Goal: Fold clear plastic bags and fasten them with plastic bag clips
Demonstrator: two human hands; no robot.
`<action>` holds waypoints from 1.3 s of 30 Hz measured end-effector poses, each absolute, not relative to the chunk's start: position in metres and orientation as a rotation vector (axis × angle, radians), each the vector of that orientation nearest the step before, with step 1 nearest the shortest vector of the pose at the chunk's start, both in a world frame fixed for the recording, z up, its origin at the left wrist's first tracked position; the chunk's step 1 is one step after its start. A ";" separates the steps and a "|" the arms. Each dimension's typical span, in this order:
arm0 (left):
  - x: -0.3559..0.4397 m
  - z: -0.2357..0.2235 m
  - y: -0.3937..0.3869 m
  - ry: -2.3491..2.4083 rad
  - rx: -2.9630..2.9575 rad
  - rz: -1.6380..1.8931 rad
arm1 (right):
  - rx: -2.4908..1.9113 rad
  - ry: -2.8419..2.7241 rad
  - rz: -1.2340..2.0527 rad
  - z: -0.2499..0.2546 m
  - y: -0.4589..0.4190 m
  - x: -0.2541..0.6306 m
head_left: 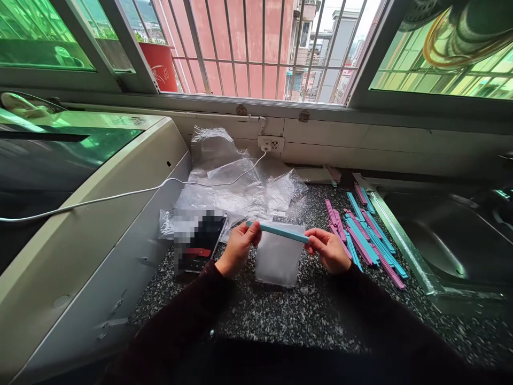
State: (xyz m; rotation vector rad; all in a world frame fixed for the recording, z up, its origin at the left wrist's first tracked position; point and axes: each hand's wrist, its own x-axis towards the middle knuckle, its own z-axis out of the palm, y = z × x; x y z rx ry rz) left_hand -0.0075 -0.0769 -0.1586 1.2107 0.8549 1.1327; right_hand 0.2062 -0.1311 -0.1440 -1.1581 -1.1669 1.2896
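A long, slim teal bag clip [282, 232] is stretched level between my two hands. My left hand [239, 247] pinches its left end between thumb and fingers. At the other end, my right hand [326, 249] grips the tip the same way. Behind and below the clip lies a small translucent plastic bag [279, 262] on the speckled counter; the clip covers part of its upper edge. To the right of my right hand spreads a loose pile of pink and teal bag clips [366, 235].
A phone [204, 240], partly pixelated, lies left of my left hand. Crumpled clear plastic bags [232, 187] fill the counter's back. A white cable [160, 185] runs leftward from the wall socket [271, 144]. A steel sink [425, 289] borders the right; a white appliance [144, 176] stands left.
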 end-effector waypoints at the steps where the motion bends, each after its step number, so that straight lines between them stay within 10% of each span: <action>1: -0.008 -0.160 -0.077 0.862 1.231 1.125 | -1.201 -1.210 1.266 -0.143 -0.131 0.206; 22: -0.005 -0.148 -0.087 0.773 1.516 0.458 | -1.246 -1.252 0.902 -0.147 -0.128 0.214; 39: -0.006 -0.146 -0.080 0.823 0.893 1.166 | -1.256 -1.646 1.237 -0.153 -0.136 0.189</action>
